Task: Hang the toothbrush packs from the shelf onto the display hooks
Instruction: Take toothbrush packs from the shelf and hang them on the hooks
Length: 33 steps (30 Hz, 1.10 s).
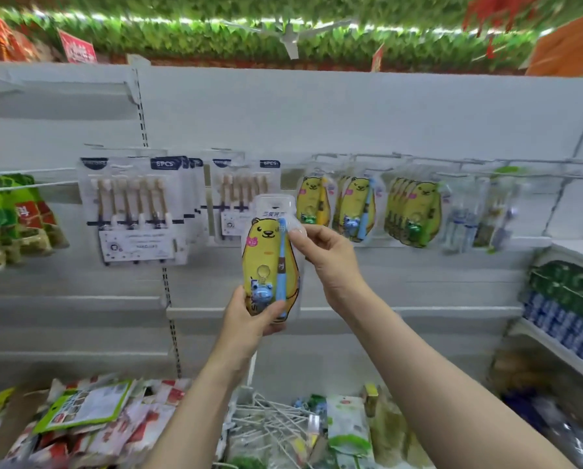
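I hold a yellow bear toothbrush pack (pixel 266 252) upright in front of the white back panel; it carries a blue brush and a blue keyring figure. My left hand (pixel 249 319) grips its bottom end. My right hand (pixel 327 258) pinches its clear upper right edge. More yellow bear packs (pixel 357 206) hang on the display hooks (pixel 368 157) to the right, level with the pack's top. White packs of several brown-handled brushes (pixel 134 211) hang on hooks to the left.
The lower shelf holds loose packets (pixel 90 424), a pile of white wire hooks (pixel 276 421) and green pouches (pixel 347 428). Green snack bags (pixel 9 218) hang far left. Stocked shelves (pixel 567 316) stand at right. Clear-packed brushes (pixel 459 221) hang further right.
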### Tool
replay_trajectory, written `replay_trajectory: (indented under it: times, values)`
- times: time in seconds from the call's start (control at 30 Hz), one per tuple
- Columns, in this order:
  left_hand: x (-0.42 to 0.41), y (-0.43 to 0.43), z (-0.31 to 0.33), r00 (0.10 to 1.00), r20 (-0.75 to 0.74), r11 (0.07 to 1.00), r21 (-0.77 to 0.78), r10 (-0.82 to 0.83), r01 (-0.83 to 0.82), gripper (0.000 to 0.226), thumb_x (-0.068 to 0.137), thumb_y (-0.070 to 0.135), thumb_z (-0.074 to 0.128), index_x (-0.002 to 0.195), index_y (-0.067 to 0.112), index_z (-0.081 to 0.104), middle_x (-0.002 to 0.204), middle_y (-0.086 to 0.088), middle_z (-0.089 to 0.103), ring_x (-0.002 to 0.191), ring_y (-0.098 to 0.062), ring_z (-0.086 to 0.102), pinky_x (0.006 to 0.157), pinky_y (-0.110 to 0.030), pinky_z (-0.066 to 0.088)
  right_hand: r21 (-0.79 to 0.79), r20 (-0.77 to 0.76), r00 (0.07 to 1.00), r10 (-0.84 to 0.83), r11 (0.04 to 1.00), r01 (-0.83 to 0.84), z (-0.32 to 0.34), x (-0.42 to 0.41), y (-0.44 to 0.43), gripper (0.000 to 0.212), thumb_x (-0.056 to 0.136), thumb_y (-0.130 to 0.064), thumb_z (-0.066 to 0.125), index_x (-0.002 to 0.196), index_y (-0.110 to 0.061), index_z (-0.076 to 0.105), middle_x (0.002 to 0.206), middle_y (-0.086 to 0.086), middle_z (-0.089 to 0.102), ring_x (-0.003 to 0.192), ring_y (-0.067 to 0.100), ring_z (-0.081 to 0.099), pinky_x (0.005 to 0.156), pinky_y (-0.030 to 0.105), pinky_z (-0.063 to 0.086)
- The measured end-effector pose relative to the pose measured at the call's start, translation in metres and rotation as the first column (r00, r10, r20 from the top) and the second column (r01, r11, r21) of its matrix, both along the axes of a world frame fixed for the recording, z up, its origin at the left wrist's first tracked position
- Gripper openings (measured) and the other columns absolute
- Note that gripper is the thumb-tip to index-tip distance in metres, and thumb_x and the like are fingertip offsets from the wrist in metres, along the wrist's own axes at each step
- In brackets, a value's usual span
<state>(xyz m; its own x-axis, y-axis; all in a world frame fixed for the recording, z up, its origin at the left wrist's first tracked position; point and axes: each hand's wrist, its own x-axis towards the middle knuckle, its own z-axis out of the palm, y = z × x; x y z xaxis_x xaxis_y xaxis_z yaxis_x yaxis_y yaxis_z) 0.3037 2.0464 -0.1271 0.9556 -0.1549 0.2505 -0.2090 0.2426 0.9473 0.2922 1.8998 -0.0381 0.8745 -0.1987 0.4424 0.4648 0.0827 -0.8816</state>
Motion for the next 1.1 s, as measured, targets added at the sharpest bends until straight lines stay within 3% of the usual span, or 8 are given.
replay_trajectory:
  times: [0.13, 0.23, 0.4, 0.53, 0.63, 0.77, 0.97, 1.1]
  values:
    - [-0.035, -0.104, 0.0, 1.0, 0.019, 0.999, -0.034, -0.02, 0.021, 0.036, 0.087, 0.006, 0.071, 0.119, 0.012, 0.057, 0.109, -0.009, 0.074, 0.097, -0.027, 0.072, 0.07, -0.036, 0.06, -0.006, 0.03, 0.999, -0.037, 0.999, 0.037, -0.001, -0.032, -0.1, 0.01, 0.086, -0.009, 0.075, 0.095, -0.006, 0.073, 0.089, 0.008, 0.074, 0.083, 0.013, 0.068, 0.075, 0.022, 0.055]
    - [-0.06, -0.171, 0.006, 0.999, 0.015, 0.998, -0.062, -0.032, 0.033, 0.025, 0.095, 0.022, 0.061, 0.118, 0.013, 0.059, 0.107, -0.007, 0.075, 0.094, -0.026, 0.073, 0.071, -0.036, 0.06, 0.002, 0.052, 0.996, -0.078, 0.997, 0.078, 0.003, -0.052, -0.17, 0.009, 0.086, -0.007, 0.075, 0.095, -0.006, 0.073, 0.086, 0.006, 0.074, 0.08, 0.013, 0.068, 0.073, 0.021, 0.055]
    - [-0.091, -0.237, 0.014, 0.999, -0.04, 0.994, -0.1, 0.035, -0.038, 0.026, 0.099, 0.033, 0.053, 0.114, 0.014, 0.062, 0.104, -0.007, 0.075, 0.091, -0.025, 0.073, 0.071, -0.038, 0.06, -0.026, 0.045, 0.998, -0.051, 0.998, 0.052, 0.01, -0.068, -0.233, 0.018, 0.087, -0.011, 0.074, 0.102, -0.001, 0.073, 0.086, 0.004, 0.074, 0.076, 0.007, 0.067, 0.069, 0.017, 0.054]
    - [-0.093, -0.247, 0.028, 0.988, -0.06, 0.983, -0.107, 0.141, -0.147, 0.024, 0.098, 0.032, 0.057, 0.107, 0.01, 0.058, 0.1, -0.01, 0.074, 0.084, -0.024, 0.074, 0.068, -0.037, 0.06, -0.095, 0.048, 0.998, -0.047, 0.994, 0.052, 0.023, -0.06, -0.241, 0.019, 0.091, -0.018, 0.072, 0.105, -0.006, 0.073, 0.085, -0.001, 0.072, 0.068, -0.003, 0.063, 0.061, 0.011, 0.048]
    - [-0.084, -0.245, 0.041, 0.98, -0.061, 0.975, -0.106, 0.19, -0.196, 0.025, 0.098, 0.031, 0.059, 0.106, 0.008, 0.057, 0.104, -0.011, 0.07, 0.08, -0.017, 0.074, 0.07, -0.039, 0.061, -0.114, 0.055, 0.995, -0.08, 0.99, 0.086, 0.035, -0.046, -0.24, 0.018, 0.088, -0.021, 0.075, 0.102, -0.01, 0.072, 0.087, 0.001, 0.072, 0.069, -0.003, 0.061, 0.06, 0.009, 0.046]
    - [-0.068, -0.239, 0.05, 0.969, -0.074, 0.967, -0.077, 0.238, -0.243, 0.03, 0.096, 0.035, 0.06, 0.108, 0.007, 0.056, 0.107, -0.014, 0.067, 0.087, -0.023, 0.073, 0.071, -0.042, 0.062, -0.094, -0.01, 0.994, -0.11, 0.99, 0.109, 0.045, -0.027, -0.233, 0.02, 0.086, -0.023, 0.077, 0.096, -0.007, 0.07, 0.08, -0.002, 0.068, 0.056, -0.008, 0.059, 0.053, 0.008, 0.044]
    - [-0.035, -0.234, 0.062, 0.969, -0.046, 0.966, -0.072, 0.244, -0.247, 0.031, 0.096, 0.037, 0.061, 0.109, 0.009, 0.057, 0.107, -0.012, 0.067, 0.091, -0.024, 0.072, 0.071, -0.044, 0.063, -0.066, 0.007, 0.99, -0.139, 0.988, 0.139, 0.057, -0.003, -0.225, 0.026, 0.088, -0.019, 0.075, 0.102, 0.002, 0.068, 0.076, -0.001, 0.065, 0.05, -0.009, 0.056, 0.05, 0.008, 0.043]
    - [-0.02, -0.231, 0.063, 0.976, -0.02, 0.971, -0.094, 0.218, -0.219, 0.028, 0.097, 0.033, 0.06, 0.11, 0.009, 0.057, 0.102, -0.007, 0.071, 0.084, -0.015, 0.073, 0.074, -0.044, 0.063, -0.083, 0.017, 0.988, -0.154, 0.985, 0.155, 0.057, 0.012, -0.224, 0.025, 0.086, -0.02, 0.077, 0.099, 0.001, 0.07, 0.077, -0.001, 0.065, 0.052, -0.008, 0.055, 0.053, 0.009, 0.045]
